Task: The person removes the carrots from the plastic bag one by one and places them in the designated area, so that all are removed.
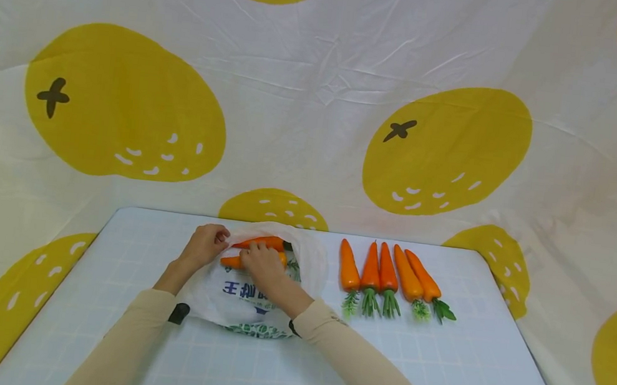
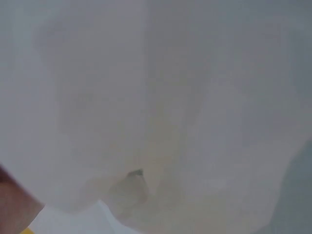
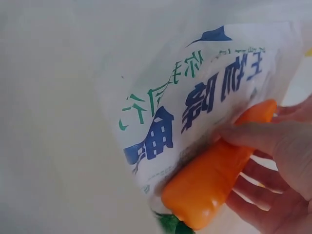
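Observation:
A white plastic bag (image 1: 207, 298) with blue and green print lies on the table, its mouth spread. My left hand (image 1: 204, 245) grips the bag's left rim with bent fingers. Inside the mouth, my right hand (image 1: 267, 266) holds an orange carrot (image 1: 231, 262), thumb on one side and fingers beneath, as the right wrist view shows. The carrot's thick end (image 3: 195, 200) has green leaves and points away from that hand's fingers. Another carrot (image 1: 260, 242) lies just behind it in the bag. White plastic fills the left wrist view, hiding most of the left hand.
Several carrots with green tops, such as the leftmost carrot (image 1: 350, 267), lie in a row right of the bag. They rest on a pale blue checked table (image 1: 222, 371). A white curtain (image 1: 304, 123) with yellow fruit shapes hangs behind and at both sides.

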Demonstrator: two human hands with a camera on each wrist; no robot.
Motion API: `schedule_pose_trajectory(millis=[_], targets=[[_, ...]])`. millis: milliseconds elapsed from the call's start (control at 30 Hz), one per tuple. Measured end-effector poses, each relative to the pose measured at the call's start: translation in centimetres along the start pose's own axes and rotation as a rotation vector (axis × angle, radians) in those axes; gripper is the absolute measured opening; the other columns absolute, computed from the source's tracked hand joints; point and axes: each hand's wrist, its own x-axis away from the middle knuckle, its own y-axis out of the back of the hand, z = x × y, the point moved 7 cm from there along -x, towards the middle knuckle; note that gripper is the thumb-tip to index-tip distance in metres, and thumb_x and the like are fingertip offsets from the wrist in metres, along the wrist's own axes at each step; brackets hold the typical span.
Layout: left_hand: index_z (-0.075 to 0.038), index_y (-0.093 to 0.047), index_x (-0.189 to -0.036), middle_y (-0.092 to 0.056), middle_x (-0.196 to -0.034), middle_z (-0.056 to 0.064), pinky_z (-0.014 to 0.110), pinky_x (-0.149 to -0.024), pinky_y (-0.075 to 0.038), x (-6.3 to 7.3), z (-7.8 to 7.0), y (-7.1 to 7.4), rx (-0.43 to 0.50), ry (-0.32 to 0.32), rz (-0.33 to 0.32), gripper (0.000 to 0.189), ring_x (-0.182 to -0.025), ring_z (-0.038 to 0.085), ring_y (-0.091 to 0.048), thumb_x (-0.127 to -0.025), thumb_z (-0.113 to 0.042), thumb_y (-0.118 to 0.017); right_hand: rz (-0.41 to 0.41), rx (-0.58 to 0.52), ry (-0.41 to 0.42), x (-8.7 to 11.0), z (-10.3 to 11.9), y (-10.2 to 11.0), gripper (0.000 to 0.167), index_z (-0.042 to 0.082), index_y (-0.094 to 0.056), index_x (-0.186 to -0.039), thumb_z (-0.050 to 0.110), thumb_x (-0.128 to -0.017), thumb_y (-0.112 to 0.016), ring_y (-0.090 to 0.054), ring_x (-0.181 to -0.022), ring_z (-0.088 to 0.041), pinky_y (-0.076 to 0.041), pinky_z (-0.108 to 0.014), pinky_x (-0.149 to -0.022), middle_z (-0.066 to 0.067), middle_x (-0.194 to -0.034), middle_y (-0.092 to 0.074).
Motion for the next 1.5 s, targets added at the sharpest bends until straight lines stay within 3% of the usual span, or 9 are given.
schedule_pose_trajectory(millis=[167,467,767,1033,1300,1500], targets=[[0.012,-0.068,-0.11,-0.067,-0.096,0.022,0.049,-0.087,-0.056,0.0,0.0,0.2,0.011,-0.006,0.015,0.019,-0.087,0.033,-0.063,-0.093,0.004,-0.069,-0.037,-0.089,0.026,0.7,-0.4,0.8,0.016,0.018,-0.071,-0.113,0.027,-0.101,-0.067,-0.065,-0.083,-0.014,-0.055,-0.021,-0.063,-0.001,-0.1,-0.068],[0.014,-0.068,-0.11,-0.068,-0.097,0.025,0.052,-0.085,-0.057,0.3,-0.1,0.5,0.042,-0.069,0.031,0.02,-0.087,0.036,-0.065,-0.091,0.008,-0.066,-0.106,-0.377,0.047,2.0,-2.3,2.9,0.027,0.012,-0.068,-0.12,0.023,-0.096,-0.074,-0.067,-0.084,-0.016,-0.055,-0.023,-0.072,-0.003,-0.107,-0.071],[0.014,-0.067,-0.11,-0.068,-0.094,0.024,0.051,-0.084,-0.056,0.6,-0.4,0.7,0.046,-0.081,0.031,0.02,-0.085,0.036,-0.064,-0.091,0.007,-0.068,-0.125,-0.621,-0.037,2.9,-4.6,4.5,0.041,0.008,-0.066,-0.129,0.019,-0.091,-0.079,-0.065,-0.094,-0.017,-0.055,-0.027,-0.089,-0.005,-0.115,-0.07],[0.013,-0.067,-0.113,-0.068,-0.098,0.024,0.052,-0.089,-0.054,0.6,-0.1,0.5,0.04,-0.037,0.047,0.022,-0.088,0.035,-0.062,-0.093,0.006,-0.067,-0.098,-0.9,-0.143,3.7,-6.8,4.7,0.039,0.006,-0.067,-0.126,0.018,-0.092,-0.08,-0.061,-0.091,-0.015,-0.054,-0.024,-0.086,-0.004,-0.109,-0.07],[0.014,-0.067,-0.115,-0.067,-0.099,0.024,0.052,-0.09,-0.054,0.8,-0.4,0.5,0.043,-0.022,0.051,0.022,-0.09,0.035,-0.062,-0.094,0.007,-0.066,-0.168,-1.145,-0.187,4.7,-9.2,5.0,0.044,0.0,-0.065,-0.13,0.017,-0.092,-0.079,-0.069,-0.1,-0.024,-0.059,-0.035,-0.088,-0.011,-0.112,-0.073],[0.013,-0.066,-0.116,-0.067,-0.099,0.023,0.051,-0.09,-0.053,0.9,-0.5,0.5,0.049,-0.015,0.053,0.023,-0.089,0.035,-0.06,-0.094,0.007,-0.066,-0.19,-1.279,-0.286,5.6,-11.3,4.5,0.046,0.002,-0.067,-0.128,0.023,-0.09,-0.082,-0.071,-0.1,-0.024,-0.059,-0.031,-0.087,-0.01,-0.111,-0.073]])
